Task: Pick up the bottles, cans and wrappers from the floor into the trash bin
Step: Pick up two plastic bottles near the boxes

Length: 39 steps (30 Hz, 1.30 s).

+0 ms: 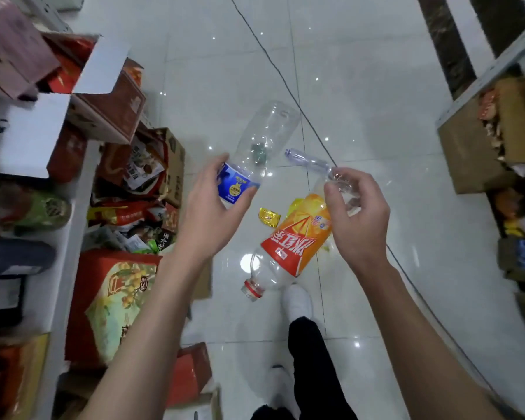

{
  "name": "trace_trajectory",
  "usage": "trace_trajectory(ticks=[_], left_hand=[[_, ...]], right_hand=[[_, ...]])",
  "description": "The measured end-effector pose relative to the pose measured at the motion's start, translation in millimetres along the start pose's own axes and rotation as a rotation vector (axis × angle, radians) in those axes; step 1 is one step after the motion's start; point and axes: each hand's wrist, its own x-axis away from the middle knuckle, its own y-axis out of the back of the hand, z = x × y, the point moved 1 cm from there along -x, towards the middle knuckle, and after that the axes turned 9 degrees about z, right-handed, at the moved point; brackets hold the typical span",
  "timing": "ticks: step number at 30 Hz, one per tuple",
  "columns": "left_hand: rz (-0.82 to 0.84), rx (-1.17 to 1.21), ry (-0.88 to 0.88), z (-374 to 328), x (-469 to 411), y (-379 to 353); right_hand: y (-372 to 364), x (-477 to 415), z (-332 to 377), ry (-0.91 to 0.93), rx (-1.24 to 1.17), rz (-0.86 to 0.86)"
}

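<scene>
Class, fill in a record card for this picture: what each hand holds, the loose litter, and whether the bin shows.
Left hand: grips blue-label bottle
Right hand: grips orange-label bottle, neck down
Floor litter: gold wrapper
Unclear: small clear bottle past right hand, held or lying
Bin: not in view
</scene>
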Motion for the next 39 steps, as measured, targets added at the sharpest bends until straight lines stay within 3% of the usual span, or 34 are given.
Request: trace_trajectory(ticks=[10, 18, 30, 39], left_hand=[[0.273, -0.042, -0.075, -29, 114, -103], [0.443, -0.055, -0.186, -80, 178, -215], [0.709, -0.056, -0.257, -162, 344, -473], [0.913, -0.142, -0.207, -133, 442, -624]], right_hand=[[107, 158, -32, -0.228, 0.039, -0.199], [226, 261, -82, -0.382, 0.026, -0.453], [457, 442, -178, -0.492, 0.096, -0.668], [550, 569, -279, -0.647, 0.083, -0.785]])
